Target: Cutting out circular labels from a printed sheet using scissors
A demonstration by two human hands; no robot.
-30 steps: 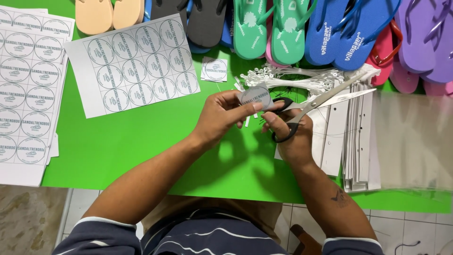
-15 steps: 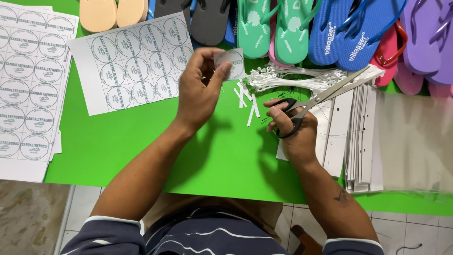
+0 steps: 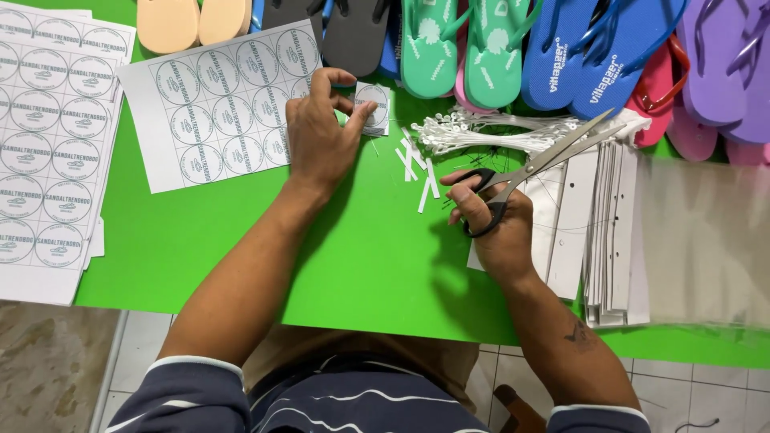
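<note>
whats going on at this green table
A person sits at a green table cutting out round labels. The left hand sets a small cut label on a little pile beside a printed label sheet. The right hand holds scissors, blades closed and pointing away. Paper strips lie between the hands, with white ties and flip-flops along the far edge.

Top edge cuts off the flip-flops (image 3: 497, 48); sheets (image 3: 48, 144) cropped left.

Left hand (image 3: 321, 132) moved from beside the scissors (image 3: 533, 168) up to the cut label (image 3: 371, 107), paper strips (image 3: 421, 170) now uncovered
</note>
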